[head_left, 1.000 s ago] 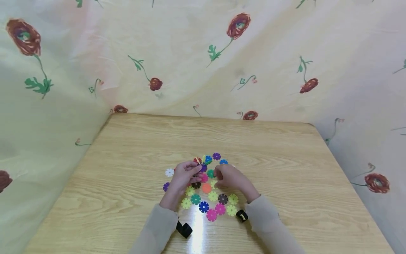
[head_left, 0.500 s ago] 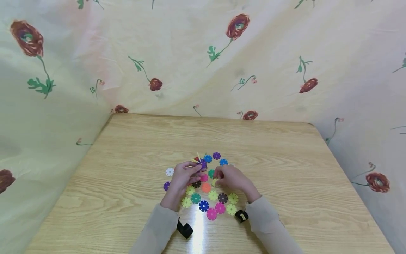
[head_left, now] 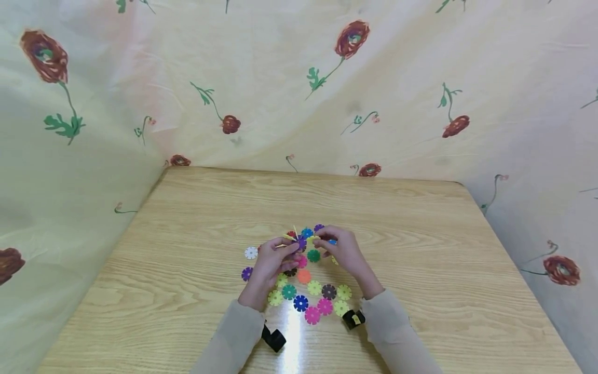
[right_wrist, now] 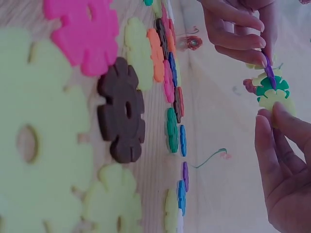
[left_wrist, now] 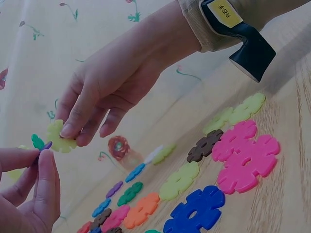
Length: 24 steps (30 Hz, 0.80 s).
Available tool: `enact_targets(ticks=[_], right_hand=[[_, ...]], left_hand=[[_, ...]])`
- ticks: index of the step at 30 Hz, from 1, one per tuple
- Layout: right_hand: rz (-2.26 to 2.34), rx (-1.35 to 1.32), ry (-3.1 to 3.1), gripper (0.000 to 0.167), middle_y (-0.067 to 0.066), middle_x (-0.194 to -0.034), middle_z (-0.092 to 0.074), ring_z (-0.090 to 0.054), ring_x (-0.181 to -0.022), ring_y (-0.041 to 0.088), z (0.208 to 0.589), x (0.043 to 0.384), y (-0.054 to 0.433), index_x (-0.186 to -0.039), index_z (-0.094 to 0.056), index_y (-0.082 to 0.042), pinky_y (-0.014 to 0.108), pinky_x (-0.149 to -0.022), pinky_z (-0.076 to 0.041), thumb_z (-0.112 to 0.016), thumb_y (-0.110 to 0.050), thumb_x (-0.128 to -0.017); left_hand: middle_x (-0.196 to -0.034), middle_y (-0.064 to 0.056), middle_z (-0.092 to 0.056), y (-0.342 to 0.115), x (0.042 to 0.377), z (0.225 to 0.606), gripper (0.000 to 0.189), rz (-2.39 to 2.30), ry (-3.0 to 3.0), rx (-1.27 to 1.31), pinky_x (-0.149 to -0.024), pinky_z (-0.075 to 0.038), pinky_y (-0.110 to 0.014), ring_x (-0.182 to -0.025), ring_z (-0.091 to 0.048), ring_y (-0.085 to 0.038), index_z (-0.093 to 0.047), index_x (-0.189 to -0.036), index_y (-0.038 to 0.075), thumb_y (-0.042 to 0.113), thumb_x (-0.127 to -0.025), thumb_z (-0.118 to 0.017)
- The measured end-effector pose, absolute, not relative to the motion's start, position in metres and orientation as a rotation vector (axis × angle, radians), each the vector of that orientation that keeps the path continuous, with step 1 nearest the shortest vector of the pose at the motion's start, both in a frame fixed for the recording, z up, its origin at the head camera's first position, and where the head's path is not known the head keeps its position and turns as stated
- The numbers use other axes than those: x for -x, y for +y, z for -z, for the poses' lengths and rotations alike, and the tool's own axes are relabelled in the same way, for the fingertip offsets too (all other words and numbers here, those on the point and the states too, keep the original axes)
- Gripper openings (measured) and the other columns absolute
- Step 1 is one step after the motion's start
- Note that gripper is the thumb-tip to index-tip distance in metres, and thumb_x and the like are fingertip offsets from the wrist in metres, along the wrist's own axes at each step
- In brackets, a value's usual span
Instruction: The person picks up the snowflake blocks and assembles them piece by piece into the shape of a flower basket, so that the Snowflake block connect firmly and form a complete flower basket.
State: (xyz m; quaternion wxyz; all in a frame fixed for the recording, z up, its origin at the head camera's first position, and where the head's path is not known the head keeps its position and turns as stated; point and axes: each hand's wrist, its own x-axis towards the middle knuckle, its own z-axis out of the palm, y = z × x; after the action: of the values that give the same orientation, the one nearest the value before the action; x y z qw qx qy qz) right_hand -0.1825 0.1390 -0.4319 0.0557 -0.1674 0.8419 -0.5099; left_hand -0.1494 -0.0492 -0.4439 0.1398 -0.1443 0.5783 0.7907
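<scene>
In the head view my left hand [head_left: 272,261] pinches a purple notched flower disc [head_left: 301,243] with other discs joined to it. The right wrist view shows a green disc [right_wrist: 266,88] and a red disc [right_wrist: 250,86] in that cluster. My right hand [head_left: 343,252] pinches a pale yellow flower disc [left_wrist: 62,138] between thumb and fingers. That yellow disc is close beside the cluster; whether its notch is engaged I cannot tell. Both hands are raised above the tabletop, and the left fingers hide part of the cluster.
Loose flower discs lie flat around the hands, among them an orange disc [head_left: 304,276], a dark blue disc [head_left: 301,303], a pink disc [head_left: 312,315] and a white disc [head_left: 250,253]. The wooden table [head_left: 187,291] meets a floral curtain [head_left: 280,78] behind.
My right hand has lifted a yellow disc off the table and brought it up and away from me to the cluster. The left hand has turned the cluster slightly, staying in place.
</scene>
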Motion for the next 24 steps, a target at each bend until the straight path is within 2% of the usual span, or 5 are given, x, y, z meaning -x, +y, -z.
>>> enact_targets(ticks=[5, 12, 17, 24], right_hand=[[1.546, 0.559, 2.563, 0.012, 0.016, -0.097, -0.07, -0.069, -0.086, 0.028, 0.434, 0.181, 0.139, -0.101, -0.07, -0.001, 0.025, -0.061, -0.059, -0.064, -0.001, -0.09], [1.471, 0.814, 2.763, 0.006, 0.013, -0.086, -0.072, -0.071, -0.074, 0.026, 0.442, 0.176, 0.139, -0.089, -0.073, -0.001, 0.024, -0.063, -0.059, -0.07, 0.001, -0.084], [1.435, 0.904, 2.886, 0.007, 0.01, -0.084, -0.073, -0.071, -0.074, 0.022, 0.444, 0.174, 0.137, -0.086, -0.074, -0.003, 0.017, -0.067, -0.057, -0.073, 0.0, -0.08], [1.301, 1.031, 2.94, 0.008, 0.01, -0.085, -0.074, -0.071, -0.077, 0.022, 0.44, 0.175, 0.136, -0.086, -0.074, -0.003, 0.022, -0.07, -0.059, -0.074, 0.0, -0.078]], left_hand=[[-0.08, -0.007, -0.072, -0.047, 0.149, 0.446, 0.016, -2.297, 1.65, 0.406, -0.064, -0.059, -0.023, -0.067, -0.068, -0.012, -0.062, -0.103, -0.002, 0.007, -0.091, -0.066], [-0.078, -0.003, -0.066, -0.046, 0.149, 0.447, 0.01, -2.313, 1.655, 0.403, -0.065, -0.059, -0.021, -0.068, -0.067, -0.012, -0.062, -0.097, -0.006, 0.001, -0.091, -0.063], [-0.075, -0.004, -0.066, -0.043, 0.148, 0.45, 0.015, -2.27, 1.704, 0.396, -0.063, -0.058, -0.019, -0.064, -0.067, -0.01, -0.063, -0.102, -0.01, 0.002, -0.092, -0.062], [-0.075, -0.004, -0.065, -0.041, 0.148, 0.451, 0.018, -2.265, 1.754, 0.419, -0.061, -0.056, -0.017, -0.062, -0.065, -0.008, -0.063, -0.105, -0.011, 0.002, -0.092, -0.062]])
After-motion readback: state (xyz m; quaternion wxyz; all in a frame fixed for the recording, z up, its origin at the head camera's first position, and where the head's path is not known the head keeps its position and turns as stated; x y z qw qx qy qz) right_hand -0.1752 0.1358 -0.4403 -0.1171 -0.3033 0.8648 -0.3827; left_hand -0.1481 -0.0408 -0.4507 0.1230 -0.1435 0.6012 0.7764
